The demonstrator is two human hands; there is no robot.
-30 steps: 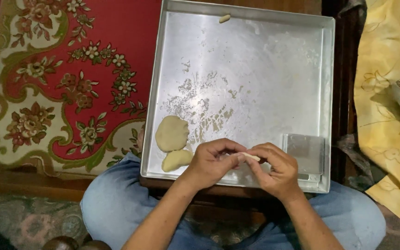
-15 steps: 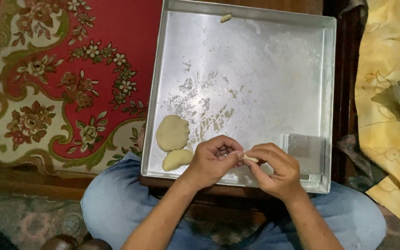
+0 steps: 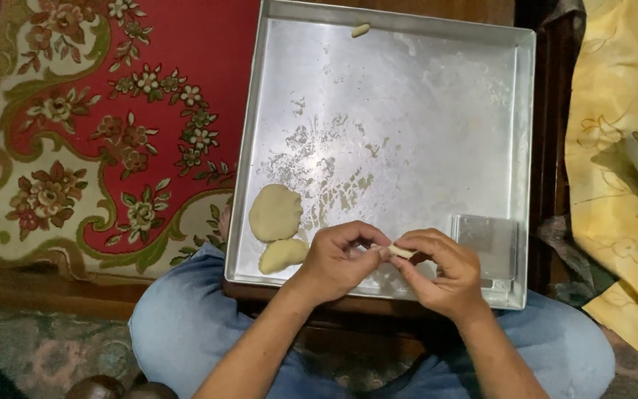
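Both hands meet over the near edge of a square metal tray [image 3: 407, 96]. My left hand [image 3: 337, 262] and my right hand [image 3: 441, 270] pinch a small pale piece of dough [image 3: 400, 252] between their fingertips. Just left of my left hand, two larger flattened lumps of dough lie in the tray's near left corner: a round one [image 3: 275, 212] and a smaller one [image 3: 283, 255] below it. A tiny dough piece [image 3: 360, 30] rests at the tray's far edge. A flat metal scraper [image 3: 487, 240] lies in the tray beside my right hand.
The tray sits on a low dark wooden table [image 3: 548, 185] above my knees in blue jeans [image 3: 186, 325]. A red floral carpet [image 3: 97, 111] lies to the left. Yellow cloth [image 3: 614, 148] lies to the right.
The hands stay in the same place over the tray's near edge; the fingers shift slightly around the small dough piece.
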